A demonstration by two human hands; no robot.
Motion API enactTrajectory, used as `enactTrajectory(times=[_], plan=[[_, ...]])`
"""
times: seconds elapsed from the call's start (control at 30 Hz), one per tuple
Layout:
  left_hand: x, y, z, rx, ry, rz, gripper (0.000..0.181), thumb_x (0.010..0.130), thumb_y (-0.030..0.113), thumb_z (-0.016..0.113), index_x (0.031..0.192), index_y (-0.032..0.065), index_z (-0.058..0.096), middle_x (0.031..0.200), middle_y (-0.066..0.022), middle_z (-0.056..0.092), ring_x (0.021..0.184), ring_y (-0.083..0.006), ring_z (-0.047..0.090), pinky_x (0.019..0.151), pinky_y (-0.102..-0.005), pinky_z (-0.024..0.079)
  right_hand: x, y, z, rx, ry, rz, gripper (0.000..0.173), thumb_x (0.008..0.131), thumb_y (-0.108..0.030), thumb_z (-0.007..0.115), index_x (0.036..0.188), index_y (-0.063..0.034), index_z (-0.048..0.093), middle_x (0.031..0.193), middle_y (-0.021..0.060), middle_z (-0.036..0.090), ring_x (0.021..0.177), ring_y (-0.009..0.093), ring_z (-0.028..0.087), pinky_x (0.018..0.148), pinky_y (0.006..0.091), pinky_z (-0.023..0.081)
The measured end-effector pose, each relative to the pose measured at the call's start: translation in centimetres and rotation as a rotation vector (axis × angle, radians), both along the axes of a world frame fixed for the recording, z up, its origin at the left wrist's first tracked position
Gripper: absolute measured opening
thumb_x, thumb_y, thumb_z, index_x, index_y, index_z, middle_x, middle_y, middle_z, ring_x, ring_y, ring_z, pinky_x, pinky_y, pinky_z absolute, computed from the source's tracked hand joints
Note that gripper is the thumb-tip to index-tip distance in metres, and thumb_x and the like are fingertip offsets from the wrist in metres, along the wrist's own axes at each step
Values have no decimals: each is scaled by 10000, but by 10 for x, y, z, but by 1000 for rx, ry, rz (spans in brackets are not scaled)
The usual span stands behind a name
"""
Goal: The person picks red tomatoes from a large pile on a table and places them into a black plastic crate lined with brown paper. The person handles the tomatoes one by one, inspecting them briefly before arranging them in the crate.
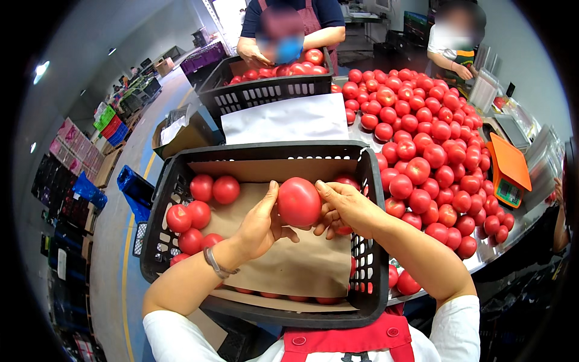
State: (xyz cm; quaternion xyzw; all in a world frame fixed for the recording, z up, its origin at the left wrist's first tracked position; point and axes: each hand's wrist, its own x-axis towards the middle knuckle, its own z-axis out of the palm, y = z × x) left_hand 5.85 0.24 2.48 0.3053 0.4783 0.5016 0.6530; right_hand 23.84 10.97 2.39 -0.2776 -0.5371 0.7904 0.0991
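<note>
My left hand (263, 222) and my right hand (346, 210) hold one large red tomato (298, 202) between them, above a black plastic crate (267, 148). Brown paper (289, 267) covers much of the crate's inside. Several tomatoes (190, 240) sit along the crate's left side on the paper. A row of tomatoes (297, 298) shows partly under the paper's near edge. Another tomato (347, 182) lies in the far right corner, half hidden behind my right hand.
A large heap of tomatoes (434, 156) covers the metal table (368, 135) on the right, beside an orange scale (511, 158). White paper (285, 118) lies beyond my crate. Across from me, a person's hand (253, 53) is over another black crate (271, 90); a second person stands far right.
</note>
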Motion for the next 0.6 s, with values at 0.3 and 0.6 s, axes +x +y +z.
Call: enactTrajectory(times=[0.3,0.6], plan=[[-2,-3,2,-33,29,14,562,952,537,318,1257,75,415,1062,-125,610,834,-252,660,547,-309,540,-6,1,-14,160,99,-35,448,982,-375,407,1243,-17,474,944,90,604,781,148,633,620,273,540],[12,-6,6,27,173,79,423,959,391,435,1234,70,433,1049,-141,616,844,-251,665,503,-295,556,3,-11,7,381,84,-59,653,728,-387,732,1200,-19,471,1083,147,577,923,176,600,657,285,516]])
